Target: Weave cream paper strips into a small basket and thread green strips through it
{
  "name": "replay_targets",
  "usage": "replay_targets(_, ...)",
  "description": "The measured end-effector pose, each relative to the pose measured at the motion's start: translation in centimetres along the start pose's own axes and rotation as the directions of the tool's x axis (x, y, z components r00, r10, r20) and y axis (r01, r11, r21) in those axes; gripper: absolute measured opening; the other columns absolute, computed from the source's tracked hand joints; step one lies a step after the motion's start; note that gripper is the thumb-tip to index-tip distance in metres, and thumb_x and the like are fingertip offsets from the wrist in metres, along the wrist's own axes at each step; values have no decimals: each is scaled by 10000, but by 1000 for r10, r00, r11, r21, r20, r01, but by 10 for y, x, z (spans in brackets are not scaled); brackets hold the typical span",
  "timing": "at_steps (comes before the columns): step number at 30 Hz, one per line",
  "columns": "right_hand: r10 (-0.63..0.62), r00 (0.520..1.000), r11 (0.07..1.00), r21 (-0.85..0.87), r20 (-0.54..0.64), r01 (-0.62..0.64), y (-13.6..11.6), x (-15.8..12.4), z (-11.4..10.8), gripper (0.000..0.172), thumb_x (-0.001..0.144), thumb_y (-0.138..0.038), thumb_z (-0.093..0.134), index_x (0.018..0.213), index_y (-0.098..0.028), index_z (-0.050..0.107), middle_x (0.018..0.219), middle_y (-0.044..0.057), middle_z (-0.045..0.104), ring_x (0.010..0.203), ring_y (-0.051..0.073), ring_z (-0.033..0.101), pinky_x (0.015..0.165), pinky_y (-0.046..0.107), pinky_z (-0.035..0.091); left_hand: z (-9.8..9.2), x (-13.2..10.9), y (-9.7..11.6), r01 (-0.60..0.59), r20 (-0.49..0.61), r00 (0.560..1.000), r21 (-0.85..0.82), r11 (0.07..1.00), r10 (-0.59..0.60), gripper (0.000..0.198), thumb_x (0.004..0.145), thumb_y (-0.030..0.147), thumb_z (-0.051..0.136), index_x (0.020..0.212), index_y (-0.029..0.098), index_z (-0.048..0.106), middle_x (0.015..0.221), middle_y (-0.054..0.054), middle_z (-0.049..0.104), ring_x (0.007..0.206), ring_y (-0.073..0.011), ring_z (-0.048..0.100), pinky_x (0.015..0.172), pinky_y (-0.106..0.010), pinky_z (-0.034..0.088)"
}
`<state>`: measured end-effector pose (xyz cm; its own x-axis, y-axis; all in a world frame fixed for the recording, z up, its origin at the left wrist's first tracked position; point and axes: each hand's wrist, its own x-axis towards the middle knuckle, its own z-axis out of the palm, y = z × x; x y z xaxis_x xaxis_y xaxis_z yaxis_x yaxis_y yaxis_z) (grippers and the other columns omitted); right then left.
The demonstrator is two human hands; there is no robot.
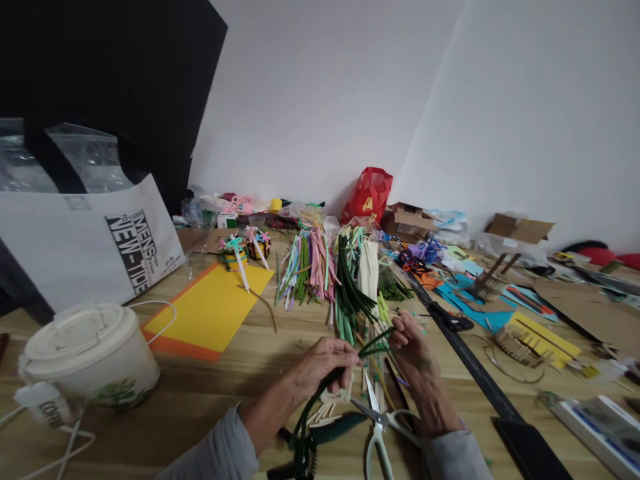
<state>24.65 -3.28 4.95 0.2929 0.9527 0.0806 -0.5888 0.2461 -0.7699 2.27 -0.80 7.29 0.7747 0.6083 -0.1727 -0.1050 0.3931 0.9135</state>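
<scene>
Between my two hands stretch dark green pipe cleaners (373,343). My left hand (333,363) pinches them, and their tail hangs down below it toward the table. My right hand (411,339) is closed on the other end, up and to the right. Under the hands lie open scissors (379,419) with pale handles, blades pointing away from me. A dark green-handled tool (335,428), partly hidden, rests left of the scissors beside some short wooden sticks (325,412). Just beyond the hands are bundles of pipe cleaners in dark green (350,273), white (369,267) and pink (323,263).
At left stand a lidded white bucket (95,353) and a large white bag (85,247). Yellow paper (215,307) lies near two small decorated pots (233,252). Rightward are a long black strip (480,370), a black phone-like slab (530,450), blue paper (465,300) and a small woven basket (520,343).
</scene>
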Motion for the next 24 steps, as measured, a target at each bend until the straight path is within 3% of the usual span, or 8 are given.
replay_targets(3,-34,989,999,20,-145,37,-6,4,-7,352,679,-328,809,993,-254,667,863,-17,657,618,83,583,460,157,469,1,1,2,-61,-81,995,16,998,62,275,686,372,681,788,144,565,476,35,581,342,-63,424,365,-178,272)
replay_targets(6,-25,985,997,-75,-172,12,-3,2,-2,392,629,-288,839,991,-261,690,875,-21,669,655,101,589,477,167,461,-1,5,2,-124,-116,986,-3,992,123,316,714,422,683,804,158,536,498,14,622,318,-71,441,346,-177,268)
replay_targets(9,50,993,980,-188,-105,-69,5,-7,14,328,622,-247,856,919,-208,723,762,-13,647,604,96,544,449,167,404,-2,8,2,-161,-147,977,-46,986,153,356,709,443,710,832,161,531,569,-7,664,357,-86,516,359,-174,298)
replay_targets(11,124,992,940,-321,5,-116,9,-15,27,307,656,-275,844,928,-187,732,812,15,665,642,113,554,466,181,399,-2,7,2,-171,-162,974,-61,983,159,372,694,445,732,837,152,553,616,-9,671,395,-90,550,379,-176,329)
replay_targets(15,192,959,849,-526,208,-56,13,-27,42,297,740,-408,773,932,-184,735,704,4,647,576,113,519,499,218,392,4,5,0,-168,-149,976,-55,984,159,377,673,449,757,801,138,586,650,-7,656,448,-103,586,417,-192,382)
replay_targets(20,190,958,834,-550,216,-42,19,-29,44,290,751,-448,752,840,-174,713,568,-20,602,497,114,508,495,242,370,9,6,-9,-128,-73,990,-113,985,120,357,698,430,754,826,124,621,616,-11,634,473,-102,582,469,-202,414)
replay_targets(24,167,976,854,-516,140,-73,22,-26,39,297,741,-460,756,706,-185,647,539,-34,578,466,112,498,488,254,369,8,7,-9,-71,-19,997,-160,985,69,369,682,432,765,826,116,641,705,-54,673,570,-133,633,541,-228,461)
